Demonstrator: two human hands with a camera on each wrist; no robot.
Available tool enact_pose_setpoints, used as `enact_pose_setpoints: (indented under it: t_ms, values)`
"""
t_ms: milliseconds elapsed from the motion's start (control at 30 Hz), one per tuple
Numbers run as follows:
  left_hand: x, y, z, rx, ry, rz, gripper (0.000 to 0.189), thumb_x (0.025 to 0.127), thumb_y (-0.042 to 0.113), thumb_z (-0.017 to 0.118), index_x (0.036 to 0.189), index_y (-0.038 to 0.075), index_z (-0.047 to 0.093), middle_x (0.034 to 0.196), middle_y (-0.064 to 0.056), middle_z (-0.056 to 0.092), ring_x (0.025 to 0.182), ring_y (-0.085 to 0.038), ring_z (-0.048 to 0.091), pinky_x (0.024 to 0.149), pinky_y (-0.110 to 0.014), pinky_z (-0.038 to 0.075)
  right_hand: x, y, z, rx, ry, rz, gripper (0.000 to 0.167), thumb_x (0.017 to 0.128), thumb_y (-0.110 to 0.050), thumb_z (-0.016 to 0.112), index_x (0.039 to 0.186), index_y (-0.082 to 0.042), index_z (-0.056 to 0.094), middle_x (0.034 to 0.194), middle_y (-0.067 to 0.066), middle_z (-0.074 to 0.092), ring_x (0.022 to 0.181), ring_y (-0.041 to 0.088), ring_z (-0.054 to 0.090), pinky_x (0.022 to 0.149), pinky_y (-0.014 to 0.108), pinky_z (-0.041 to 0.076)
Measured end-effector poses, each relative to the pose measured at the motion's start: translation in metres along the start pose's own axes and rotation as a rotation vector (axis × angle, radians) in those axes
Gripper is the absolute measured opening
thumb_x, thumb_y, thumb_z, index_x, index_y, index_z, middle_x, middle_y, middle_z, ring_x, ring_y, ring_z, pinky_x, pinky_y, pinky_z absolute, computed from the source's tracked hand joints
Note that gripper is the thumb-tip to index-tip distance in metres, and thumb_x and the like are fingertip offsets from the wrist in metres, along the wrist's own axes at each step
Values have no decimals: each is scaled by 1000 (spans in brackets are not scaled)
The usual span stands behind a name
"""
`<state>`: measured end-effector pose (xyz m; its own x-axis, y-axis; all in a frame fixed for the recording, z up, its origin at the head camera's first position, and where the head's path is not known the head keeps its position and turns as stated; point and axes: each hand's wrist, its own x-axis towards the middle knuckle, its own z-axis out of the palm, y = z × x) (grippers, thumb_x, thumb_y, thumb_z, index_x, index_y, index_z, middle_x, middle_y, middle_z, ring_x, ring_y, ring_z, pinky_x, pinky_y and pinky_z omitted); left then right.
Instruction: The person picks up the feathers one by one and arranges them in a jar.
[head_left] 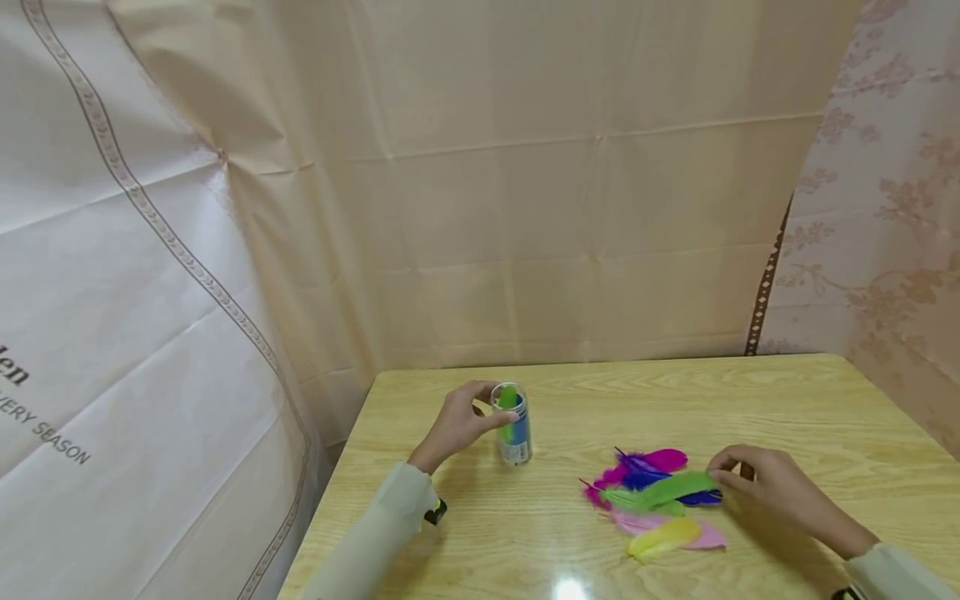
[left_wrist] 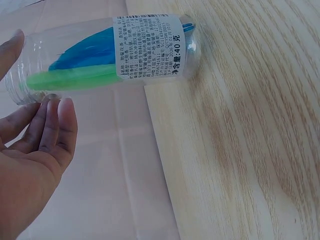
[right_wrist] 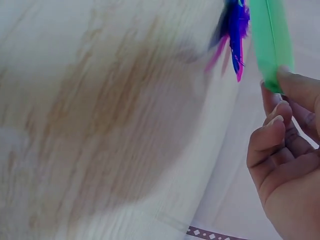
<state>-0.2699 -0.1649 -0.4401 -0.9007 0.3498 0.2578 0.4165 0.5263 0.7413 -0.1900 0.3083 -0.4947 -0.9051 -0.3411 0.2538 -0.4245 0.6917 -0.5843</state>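
Note:
A clear jar (head_left: 516, 433) with a white printed label (left_wrist: 150, 47) stands on the table, without a lid. Inside it are a green feather (left_wrist: 75, 77) and a blue feather (left_wrist: 90, 47). My left hand (head_left: 460, 423) grips the jar near its mouth, thumb on one side and fingers on the other. My right hand (head_left: 772, 482) pinches one end of a long green feather (right_wrist: 272, 40) between thumb and fingertips. That feather overlaps a loose pile in the head view: magenta feathers (head_left: 666, 459), dark blue feathers (head_left: 647, 477), a pink feather (head_left: 708, 537) and a yellow feather (head_left: 663, 539).
The wooden table (head_left: 420, 546) reaches back to a beige cloth (head_left: 562, 208) hung behind it. A white printed cloth (head_left: 150, 350) hangs on the left and a floral one (head_left: 892, 217) on the right. Light glares at the table's front (head_left: 570, 587).

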Motion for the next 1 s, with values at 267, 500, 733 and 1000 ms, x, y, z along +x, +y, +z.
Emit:
enact_pose_setpoints:
  t_ms: [267,500,733,1000]
  values:
    - [1,1,-1,-4,2,-3,55,88,50,80,132,19,67,115,6,66,103,-14,62,83,-35,56,5,-7,-3,-17,105,-20,9,96,-14,75,93,-23,74,80,-14,65,63,1,50,52,24,42]
    - [-1,2,-1,-3,-1,-13,53,88,50,80,130,20,68,114,8,66,102,-13,62,83,-35,55,8,-8,-2,-34,166,-47,11,94,-13,77,93,-23,74,82,-13,67,65,0,51,54,23,43]
    - [-1,2,-1,-7,-4,-7,53,89,50,79,131,20,68,115,7,66,103,-13,62,83,-35,55,11,-9,-3,-30,191,-54,4,96,-20,76,94,-16,75,82,-10,67,65,1,51,53,24,42]
    - [0,3,-1,-14,-8,-12,52,88,48,80,130,20,68,115,6,66,103,-14,62,84,-39,55,16,-11,-4,-18,193,-49,2,96,-18,75,95,-16,75,84,-9,69,65,1,52,54,24,44]
